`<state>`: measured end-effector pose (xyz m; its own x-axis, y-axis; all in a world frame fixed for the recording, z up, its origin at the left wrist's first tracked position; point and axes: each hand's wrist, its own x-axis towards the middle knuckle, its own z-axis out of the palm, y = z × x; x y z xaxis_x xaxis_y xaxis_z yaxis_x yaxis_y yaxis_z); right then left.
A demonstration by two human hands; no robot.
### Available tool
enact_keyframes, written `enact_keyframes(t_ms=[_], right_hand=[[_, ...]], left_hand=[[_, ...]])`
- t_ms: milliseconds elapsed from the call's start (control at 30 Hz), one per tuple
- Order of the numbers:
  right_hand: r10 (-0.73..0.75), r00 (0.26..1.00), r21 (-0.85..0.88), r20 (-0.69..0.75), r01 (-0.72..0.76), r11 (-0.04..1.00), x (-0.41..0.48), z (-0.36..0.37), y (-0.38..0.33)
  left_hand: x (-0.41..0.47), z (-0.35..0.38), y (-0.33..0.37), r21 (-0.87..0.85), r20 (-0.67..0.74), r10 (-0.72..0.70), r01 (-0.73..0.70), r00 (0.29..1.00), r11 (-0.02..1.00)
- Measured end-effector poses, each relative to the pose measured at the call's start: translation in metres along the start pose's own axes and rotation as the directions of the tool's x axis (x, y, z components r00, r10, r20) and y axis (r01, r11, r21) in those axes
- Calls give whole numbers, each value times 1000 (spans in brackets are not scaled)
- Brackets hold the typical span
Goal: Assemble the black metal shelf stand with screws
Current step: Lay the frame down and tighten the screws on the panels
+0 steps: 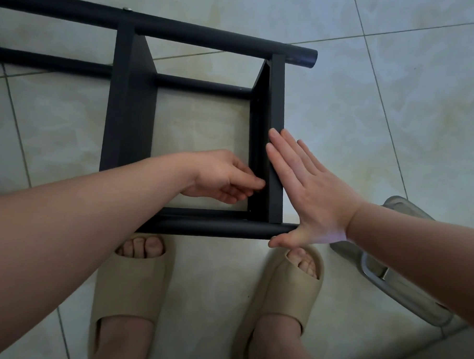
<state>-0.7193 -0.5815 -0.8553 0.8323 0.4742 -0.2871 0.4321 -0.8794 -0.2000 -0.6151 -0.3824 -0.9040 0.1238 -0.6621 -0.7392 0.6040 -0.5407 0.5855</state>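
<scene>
The black metal shelf stand (130, 98) lies on its side on the tiled floor, round tubes running left to right with flat panels between them. My right hand (309, 188) is flat and open, its palm and fingers pressed against the outer face of the right panel (277, 105). My left hand (225, 177) reaches inside the frame, fingertips pinched together against that panel's inner face near its lower end. Whatever the fingertips hold is hidden; no screw shows there. A small silver screw head (126, 9) sits on the far tube.
My two feet in beige slides (129, 280) stand just in front of the near tube (217, 228). A clear plastic container with a metal clasp (386, 272) lies on the floor at the right, under my right forearm. Pale floor tiles surround the stand.
</scene>
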Motion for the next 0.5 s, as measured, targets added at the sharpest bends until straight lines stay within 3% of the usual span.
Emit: enact_keyframes(t_ms=[133,500], right_hand=[[-1,1000,4,-3,1,1000,0,1,0],[-6,1000,17,-11,6,1000,1,3,1]], left_hand=[[6,5,1,90,22,5,-7,1000,996],[11,6,10,136,161,-115,94,980,986]])
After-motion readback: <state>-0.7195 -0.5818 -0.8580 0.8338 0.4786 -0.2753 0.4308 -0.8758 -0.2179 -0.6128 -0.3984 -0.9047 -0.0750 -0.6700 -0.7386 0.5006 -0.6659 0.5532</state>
